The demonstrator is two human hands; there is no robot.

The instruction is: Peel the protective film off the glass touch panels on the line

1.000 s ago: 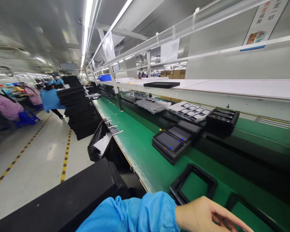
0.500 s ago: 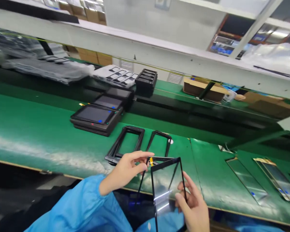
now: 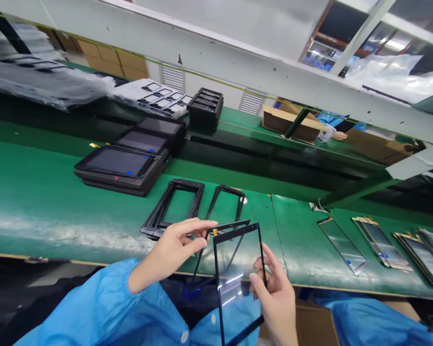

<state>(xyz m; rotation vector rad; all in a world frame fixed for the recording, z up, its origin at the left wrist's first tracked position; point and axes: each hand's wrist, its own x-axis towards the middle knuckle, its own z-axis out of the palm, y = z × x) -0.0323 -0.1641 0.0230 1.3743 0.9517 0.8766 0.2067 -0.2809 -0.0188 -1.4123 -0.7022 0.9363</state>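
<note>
My left hand (image 3: pixel 171 252) pinches the upper left corner of a thin black frame (image 3: pixel 233 225) between thumb and fingers. In front of this frame is a clear glass panel (image 3: pixel 238 283) with a black border and a small gold tab at its top left. My right hand (image 3: pixel 274 293) grips the panel by its right edge, fingers behind and thumb in front. Panel and frame are tilted and overlap; whether they touch I cannot tell. Just beyond them on the green bench lie a pile of black frames (image 3: pixel 160 206) and a smaller set of frames (image 3: pixel 211 204).
Stacked black trays (image 3: pixel 119 182) holding dark screens stand at the left of the green bench (image 3: pixel 39 192). Glass panels (image 3: pixel 342 245) and piled panels (image 3: pixel 382 245) lie at the right. On the back shelf are a black tray stack (image 3: pixel 205 108) and a cardboard box (image 3: pixel 292 122), near another person's hand (image 3: pixel 339 136).
The view has swung to the right, so the bench things appear further left and more panels show at right. Both hands keep their hold; the frame's top edge now shows above the panel's.
</note>
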